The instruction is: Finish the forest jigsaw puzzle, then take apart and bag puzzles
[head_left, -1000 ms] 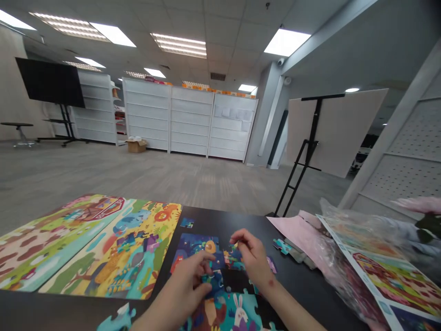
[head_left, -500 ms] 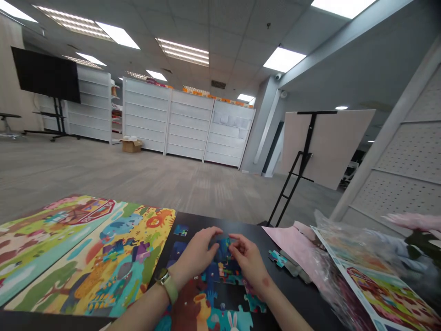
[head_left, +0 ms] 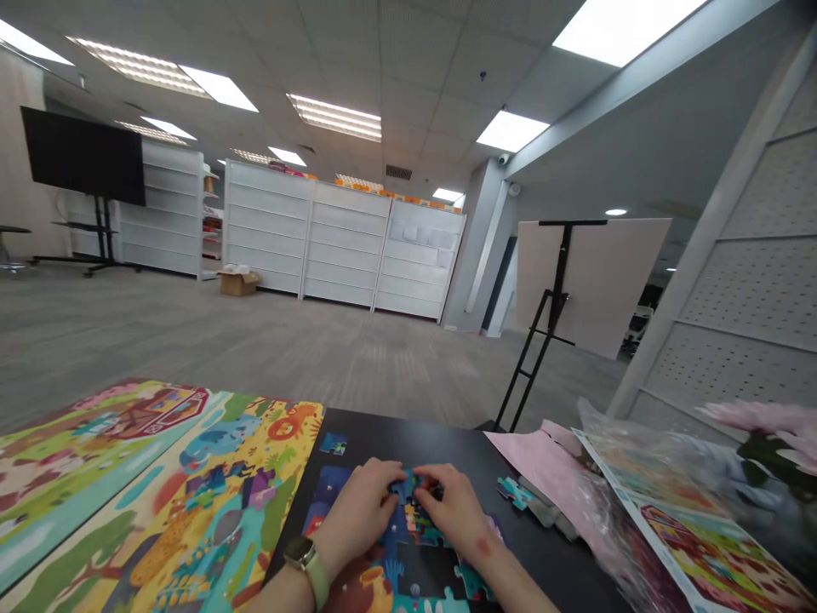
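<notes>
Two bare hands are coming together, the left hand (head_left: pixel 357 508) and the right hand (head_left: pixel 456 509) meeting at the fingertips on a small blue jigsaw piece (head_left: pixel 408 485). The piece is sitting midway between them, with neither hand clearly nearer, though how firmly each is gripping it cannot be told. Directly under the palms, a partly built jigsaw puzzle (head_left: pixel 408 545) is lying on a black table (head_left: pixel 396 434), its long axis running from the fingertips back toward the person and out of view at the lower edge. A dark unfilled gap (head_left: pixel 425 569) is showing just below the right hand. A smartwatch (head_left: pixel 305 572) is sitting on the left wrist. Ahead of the left hand, a loose puzzle piece (head_left: pixel 333 443) is lying apart, while teal loose pieces (head_left: pixel 514 492) are resting just right of the right hand, near grey-backed pieces (head_left: pixel 544 512). Farther right, a pink paper sheet (head_left: pixel 527 447), a clear plastic bag (head_left: pixel 613 511) and a printed puzzle picture (head_left: pixel 721 553) are lying together. Left of the left hand, a jungle-animal picture mat (head_left: pixel 236 502) is lying beside a farm picture mat (head_left: pixel 82 477).
</notes>
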Demonstrator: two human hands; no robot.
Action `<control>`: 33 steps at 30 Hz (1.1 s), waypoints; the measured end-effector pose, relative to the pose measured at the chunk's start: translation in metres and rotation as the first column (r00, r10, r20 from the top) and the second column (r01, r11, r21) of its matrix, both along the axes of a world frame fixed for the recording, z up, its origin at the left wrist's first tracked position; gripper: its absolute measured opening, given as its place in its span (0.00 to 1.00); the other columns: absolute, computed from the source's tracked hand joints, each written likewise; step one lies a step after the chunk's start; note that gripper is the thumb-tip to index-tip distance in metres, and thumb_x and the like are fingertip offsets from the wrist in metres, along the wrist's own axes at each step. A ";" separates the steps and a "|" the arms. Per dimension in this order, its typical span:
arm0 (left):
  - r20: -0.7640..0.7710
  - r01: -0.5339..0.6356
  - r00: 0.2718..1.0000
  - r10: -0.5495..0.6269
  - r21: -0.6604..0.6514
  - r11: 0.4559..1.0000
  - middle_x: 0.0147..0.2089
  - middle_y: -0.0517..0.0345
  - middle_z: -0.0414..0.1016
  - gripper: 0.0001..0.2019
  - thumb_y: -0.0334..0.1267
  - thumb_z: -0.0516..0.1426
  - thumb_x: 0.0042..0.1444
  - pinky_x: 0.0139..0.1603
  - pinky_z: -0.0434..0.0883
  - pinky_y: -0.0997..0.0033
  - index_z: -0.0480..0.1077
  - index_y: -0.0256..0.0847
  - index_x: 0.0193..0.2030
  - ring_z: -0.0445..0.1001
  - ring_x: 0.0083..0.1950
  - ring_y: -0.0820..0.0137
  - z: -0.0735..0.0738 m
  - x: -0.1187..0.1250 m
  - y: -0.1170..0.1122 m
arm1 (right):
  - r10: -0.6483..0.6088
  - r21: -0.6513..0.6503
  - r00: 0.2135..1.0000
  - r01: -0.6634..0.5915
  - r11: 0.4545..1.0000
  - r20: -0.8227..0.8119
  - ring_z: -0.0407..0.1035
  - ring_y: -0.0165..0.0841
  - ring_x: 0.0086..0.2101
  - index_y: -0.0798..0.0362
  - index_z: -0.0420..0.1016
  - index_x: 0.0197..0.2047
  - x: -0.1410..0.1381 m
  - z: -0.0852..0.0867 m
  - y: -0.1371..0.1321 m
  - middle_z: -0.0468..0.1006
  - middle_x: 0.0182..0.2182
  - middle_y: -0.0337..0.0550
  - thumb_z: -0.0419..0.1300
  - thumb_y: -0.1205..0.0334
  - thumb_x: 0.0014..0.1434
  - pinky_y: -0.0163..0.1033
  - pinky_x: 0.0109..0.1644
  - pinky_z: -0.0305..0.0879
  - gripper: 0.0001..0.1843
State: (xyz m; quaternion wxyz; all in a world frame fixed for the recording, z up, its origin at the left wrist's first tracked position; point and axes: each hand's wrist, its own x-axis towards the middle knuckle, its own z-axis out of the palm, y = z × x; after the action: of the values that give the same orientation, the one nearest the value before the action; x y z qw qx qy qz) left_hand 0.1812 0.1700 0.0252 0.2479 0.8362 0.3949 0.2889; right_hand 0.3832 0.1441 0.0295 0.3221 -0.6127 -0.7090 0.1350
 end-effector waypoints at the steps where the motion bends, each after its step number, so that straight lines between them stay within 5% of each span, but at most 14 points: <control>1: -0.001 0.003 1.000 -0.003 0.001 1.000 0.60 0.54 0.76 0.19 0.28 0.55 0.56 0.64 0.64 0.61 0.76 0.46 0.53 0.70 0.62 0.62 0.000 0.000 0.000 | -0.004 -0.006 1.000 0.004 1.000 0.006 0.75 0.42 0.40 0.49 0.83 0.45 0.000 0.000 0.000 0.84 0.34 0.42 0.61 0.64 0.54 0.45 0.49 0.67 0.15; 6: 0.022 -0.017 1.000 0.017 0.020 1.000 0.58 0.52 0.77 0.19 0.26 0.53 0.57 0.64 0.64 0.63 0.76 0.43 0.52 0.71 0.60 0.62 -0.001 -0.001 0.000 | -0.019 -0.045 1.000 0.020 0.999 0.009 0.74 0.41 0.39 0.48 0.82 0.44 -0.003 0.002 -0.004 0.81 0.31 0.41 0.62 0.64 0.54 0.44 0.47 0.66 0.14; 11: 0.038 -0.065 0.997 0.064 0.017 0.998 0.54 0.50 0.77 0.21 0.24 0.51 0.57 0.62 0.66 0.65 0.72 0.40 0.55 0.72 0.57 0.63 -0.004 0.001 0.003 | 0.021 0.025 0.999 -0.022 0.999 0.035 0.72 0.41 0.44 0.50 0.80 0.41 -0.009 0.003 -0.010 0.80 0.40 0.44 0.60 0.67 0.54 0.45 0.52 0.66 0.12; 16: 0.051 -0.079 0.996 0.079 0.007 0.997 0.51 0.51 0.78 0.19 0.24 0.51 0.56 0.60 0.67 0.64 0.74 0.40 0.51 0.73 0.55 0.62 -0.006 0.001 0.003 | 0.127 0.063 0.992 -0.127 0.990 0.003 0.70 0.40 0.52 0.50 0.79 0.42 -0.006 -0.001 -0.013 0.79 0.48 0.47 0.53 0.76 0.47 0.46 0.60 0.62 0.22; 23: 0.104 -0.087 0.991 0.089 -0.027 0.996 0.47 0.51 0.79 0.27 0.18 0.46 0.46 0.54 0.69 0.69 0.74 0.38 0.49 0.76 0.51 0.67 -0.008 -0.001 0.014 | 0.119 -0.016 0.993 -0.119 0.993 0.000 0.69 0.42 0.54 0.49 0.81 0.41 -0.003 0.005 -0.015 0.80 0.49 0.46 0.59 0.70 0.48 0.48 0.61 0.60 0.17; 29: 0.092 -0.029 0.995 0.027 0.025 0.999 0.47 0.52 0.79 0.18 0.21 0.50 0.50 0.57 0.68 0.66 0.78 0.41 0.37 0.74 0.52 0.64 -0.009 0.002 0.010 | 0.114 -0.027 0.993 -0.114 0.993 0.000 0.69 0.42 0.55 0.48 0.83 0.40 -0.001 0.004 -0.013 0.79 0.51 0.47 0.59 0.70 0.48 0.49 0.62 0.59 0.18; 33: 0.076 -0.027 0.997 0.024 0.034 0.999 0.50 0.50 0.79 0.16 0.24 0.53 0.51 0.57 0.69 0.64 0.80 0.40 0.38 0.74 0.53 0.62 -0.008 0.004 0.007 | 0.110 -0.027 0.994 -0.110 0.994 -0.010 0.69 0.42 0.55 0.46 0.85 0.41 0.001 0.001 -0.011 0.79 0.52 0.46 0.58 0.72 0.48 0.49 0.62 0.59 0.20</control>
State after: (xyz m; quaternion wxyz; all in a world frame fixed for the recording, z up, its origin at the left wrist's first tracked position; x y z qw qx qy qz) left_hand 0.1849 0.1768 0.0172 0.2444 0.8238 0.3908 0.3301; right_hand 0.3846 0.1333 0.0309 0.3089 -0.5765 -0.7383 0.1647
